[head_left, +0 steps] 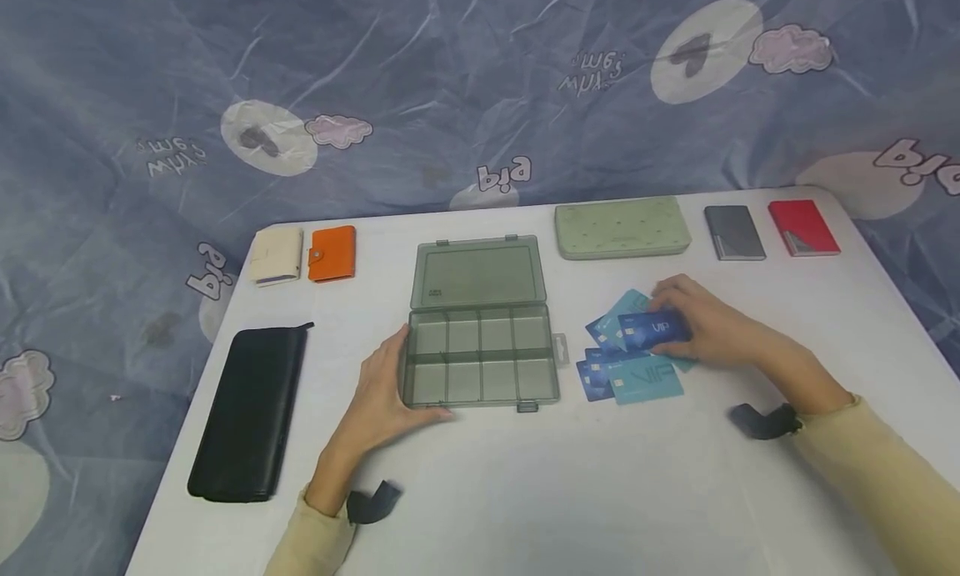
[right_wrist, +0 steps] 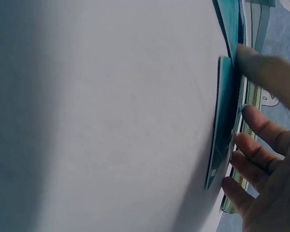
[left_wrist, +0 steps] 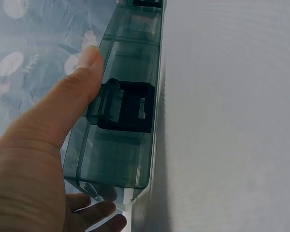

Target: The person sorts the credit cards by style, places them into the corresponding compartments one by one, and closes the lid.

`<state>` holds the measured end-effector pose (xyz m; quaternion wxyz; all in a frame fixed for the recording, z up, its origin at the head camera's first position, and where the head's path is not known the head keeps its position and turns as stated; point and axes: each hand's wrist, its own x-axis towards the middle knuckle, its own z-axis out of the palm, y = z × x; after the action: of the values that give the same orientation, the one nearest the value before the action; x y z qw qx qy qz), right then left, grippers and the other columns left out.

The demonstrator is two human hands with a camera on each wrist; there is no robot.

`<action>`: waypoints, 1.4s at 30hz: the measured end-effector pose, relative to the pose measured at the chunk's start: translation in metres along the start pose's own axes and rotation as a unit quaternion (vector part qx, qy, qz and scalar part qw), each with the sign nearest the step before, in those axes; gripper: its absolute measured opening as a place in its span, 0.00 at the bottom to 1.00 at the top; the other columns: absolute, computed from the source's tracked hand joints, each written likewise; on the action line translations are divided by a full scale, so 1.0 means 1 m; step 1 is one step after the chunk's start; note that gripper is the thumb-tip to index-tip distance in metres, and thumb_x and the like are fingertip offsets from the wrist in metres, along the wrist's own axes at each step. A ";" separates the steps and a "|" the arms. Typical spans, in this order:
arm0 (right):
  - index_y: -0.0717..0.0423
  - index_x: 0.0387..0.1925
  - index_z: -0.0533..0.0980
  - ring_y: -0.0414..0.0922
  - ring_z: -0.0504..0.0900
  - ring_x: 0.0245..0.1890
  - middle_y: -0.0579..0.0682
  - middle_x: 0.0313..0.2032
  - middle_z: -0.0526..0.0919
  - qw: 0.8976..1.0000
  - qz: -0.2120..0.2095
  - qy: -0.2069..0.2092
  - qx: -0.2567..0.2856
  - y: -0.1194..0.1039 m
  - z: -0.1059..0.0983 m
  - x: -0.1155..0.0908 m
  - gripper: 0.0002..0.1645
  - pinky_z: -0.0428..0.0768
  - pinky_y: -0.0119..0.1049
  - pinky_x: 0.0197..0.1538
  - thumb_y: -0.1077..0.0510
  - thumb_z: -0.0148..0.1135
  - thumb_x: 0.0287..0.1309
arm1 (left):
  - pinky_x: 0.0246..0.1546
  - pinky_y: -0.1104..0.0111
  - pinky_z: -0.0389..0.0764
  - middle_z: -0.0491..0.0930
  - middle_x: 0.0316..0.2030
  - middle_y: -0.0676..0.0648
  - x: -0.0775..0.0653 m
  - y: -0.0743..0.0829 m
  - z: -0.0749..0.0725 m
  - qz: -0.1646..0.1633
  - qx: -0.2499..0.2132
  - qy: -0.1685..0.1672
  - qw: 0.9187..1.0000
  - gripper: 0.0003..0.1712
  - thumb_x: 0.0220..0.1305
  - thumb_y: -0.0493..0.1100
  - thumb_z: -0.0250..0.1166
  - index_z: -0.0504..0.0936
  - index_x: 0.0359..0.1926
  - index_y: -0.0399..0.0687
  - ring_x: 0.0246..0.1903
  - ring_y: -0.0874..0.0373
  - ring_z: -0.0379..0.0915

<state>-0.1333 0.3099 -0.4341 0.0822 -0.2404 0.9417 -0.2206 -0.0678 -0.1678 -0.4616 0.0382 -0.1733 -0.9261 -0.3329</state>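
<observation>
A translucent green compartment box (head_left: 480,355) lies on the white table with its lid (head_left: 480,272) folded back. My left hand (head_left: 382,397) rests at the box's front-left corner, fingers along the left wall and thumb (left_wrist: 79,89) along the front, near a latch (left_wrist: 128,106). To the right of the box is a spread of blue and teal cards, with a teal card (head_left: 647,380) in front. My right hand (head_left: 701,326) holds a dark blue VIP card (head_left: 645,330) by its right end, over the others. The palm hides part of the pile.
A black long wallet (head_left: 247,413) lies on the left. Along the back are a cream wallet (head_left: 276,255), an orange wallet (head_left: 332,253), a green case (head_left: 622,227), a grey card holder (head_left: 735,232) and a red card holder (head_left: 804,227). A patterned blue cloth (head_left: 420,84) hangs behind the table.
</observation>
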 end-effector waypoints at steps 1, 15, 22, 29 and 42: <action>0.52 0.45 0.73 0.51 0.66 0.58 0.52 0.54 0.66 1.000 0.001 -0.001 0.005 0.000 0.000 0.001 0.32 0.66 0.54 0.60 0.54 0.77 0.36 | 0.61 0.47 0.53 0.56 0.68 0.45 0.000 0.000 0.000 0.001 0.000 0.000 1.000 0.75 0.27 0.73 0.73 0.48 0.71 0.44 0.65 0.48 0.53; 0.54 0.43 0.70 0.49 0.70 0.49 0.50 0.44 0.74 1.000 0.001 0.028 0.002 -0.017 -0.006 0.007 0.33 0.70 0.52 0.54 0.54 0.78 0.34 | 0.61 0.47 0.52 0.57 0.68 0.46 0.001 -0.001 0.001 0.005 -0.003 0.007 1.000 0.74 0.28 0.72 0.73 0.48 0.71 0.45 0.65 0.49 0.52; 0.54 0.47 0.73 0.44 0.71 0.48 0.46 0.44 0.76 0.997 -0.046 0.054 -0.003 -0.064 -0.007 0.032 0.34 0.70 0.47 0.55 0.52 0.77 0.35 | 0.62 0.49 0.51 0.56 0.68 0.46 0.002 0.000 0.001 0.001 -0.003 0.004 1.000 0.74 0.28 0.72 0.73 0.48 0.71 0.45 0.66 0.50 0.52; 0.50 0.48 0.74 0.44 0.72 0.46 0.45 0.44 0.76 0.991 -0.110 0.055 0.048 -0.116 0.010 0.067 0.33 0.72 0.45 0.51 0.44 0.74 0.40 | 0.62 0.48 0.52 0.57 0.68 0.44 0.000 -0.002 0.001 0.006 -0.001 0.006 1.000 0.73 0.29 0.71 0.74 0.49 0.71 0.43 0.65 0.49 0.53; 0.50 0.46 0.76 0.46 0.70 0.54 0.45 0.49 0.74 0.988 -0.132 0.060 0.059 -0.139 0.052 0.102 0.33 0.67 0.47 0.58 0.38 0.72 0.40 | 0.62 0.48 0.52 0.57 0.68 0.45 0.001 -0.003 0.001 0.013 0.000 0.009 1.000 0.73 0.29 0.72 0.73 0.48 0.71 0.44 0.65 0.49 0.53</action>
<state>-0.1508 0.1312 -0.4225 0.0096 -0.3434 0.8903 -0.2990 -0.0694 -0.1695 -0.4638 0.0510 -0.1824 -0.9235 -0.3335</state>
